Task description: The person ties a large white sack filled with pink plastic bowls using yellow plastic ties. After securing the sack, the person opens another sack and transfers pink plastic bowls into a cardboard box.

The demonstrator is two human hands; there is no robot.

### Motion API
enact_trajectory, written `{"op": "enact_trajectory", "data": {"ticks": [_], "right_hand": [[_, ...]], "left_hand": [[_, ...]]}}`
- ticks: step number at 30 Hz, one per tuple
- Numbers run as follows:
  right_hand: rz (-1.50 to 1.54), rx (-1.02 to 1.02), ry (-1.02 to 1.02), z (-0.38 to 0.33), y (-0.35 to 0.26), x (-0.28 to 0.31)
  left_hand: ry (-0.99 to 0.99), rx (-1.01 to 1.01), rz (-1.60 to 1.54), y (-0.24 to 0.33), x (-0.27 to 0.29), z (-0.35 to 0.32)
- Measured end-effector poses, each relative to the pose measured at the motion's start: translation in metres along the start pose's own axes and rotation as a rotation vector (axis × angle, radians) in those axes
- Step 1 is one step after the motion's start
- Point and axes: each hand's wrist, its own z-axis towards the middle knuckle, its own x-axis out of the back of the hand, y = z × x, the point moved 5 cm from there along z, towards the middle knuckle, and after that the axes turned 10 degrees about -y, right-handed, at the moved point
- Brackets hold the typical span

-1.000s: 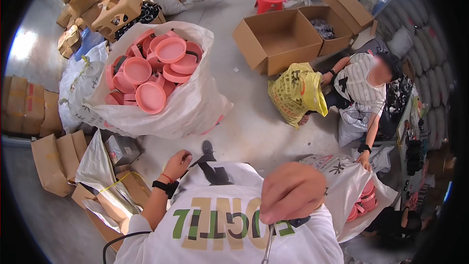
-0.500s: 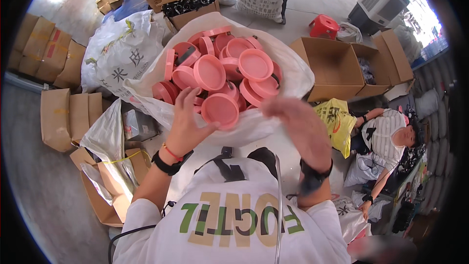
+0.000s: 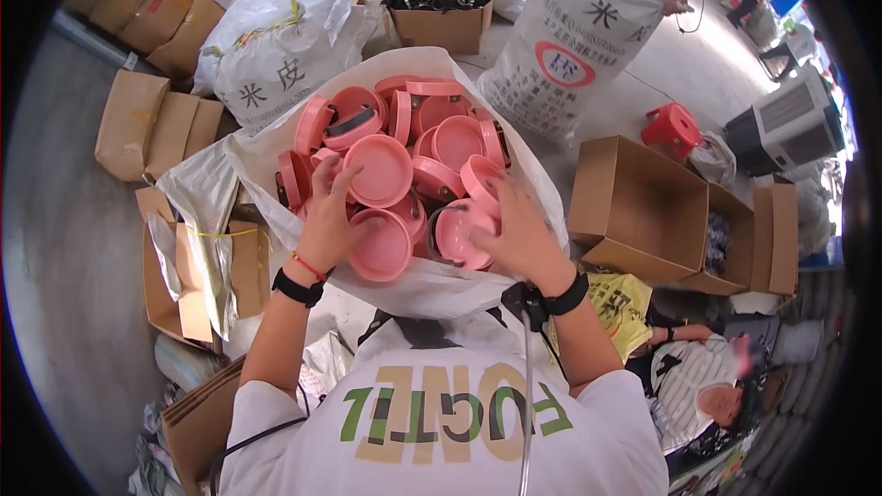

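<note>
A large white woven sack (image 3: 418,62) lies open before me, filled with shallow round pink plastic dishes (image 3: 379,172), some with dark strips or fittings on them. My left hand (image 3: 333,220) rests over the pile's left side, fingers spread, between a front dish (image 3: 380,246) and the larger one behind. At the right of the pile, my right hand (image 3: 525,231) has its fingers apart. Its thumb overlaps the edge of a tilted dish (image 3: 462,235) whose underside shows, while its fingertips reach the dish above. I see no dish lifted clear of the heap.
Upright behind the sack stands a full printed white sack (image 3: 570,46), a person's hand (image 3: 678,2) near its top. Open cardboard boxes (image 3: 643,211), a red stool (image 3: 672,131) and a grey air cooler (image 3: 785,119) are at right. Another person (image 3: 689,377) sits at lower right.
My right hand has come down from the sack's near edge onto the dishes. My left hand stays at the pile. The view has shifted, and a person's hand now shows by the tall sack.
</note>
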Motion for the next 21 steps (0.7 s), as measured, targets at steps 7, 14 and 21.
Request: {"op": "enact_trajectory", "data": {"ticks": [7, 14, 21], "right_hand": [[0.108, 0.253, -0.038, -0.007, -0.004, -0.002], [0.456, 0.047, 0.12, 0.007, -0.006, 0.01], [0.411, 0.044, 0.126, 0.009, 0.004, -0.01]], "left_hand": [[0.351, 0.101, 0.217, 0.016, -0.018, -0.001], [0.111, 0.121, 0.114, 0.023, -0.009, -0.017], [0.352, 0.166, 0.1, -0.001, -0.018, -0.025]]}}
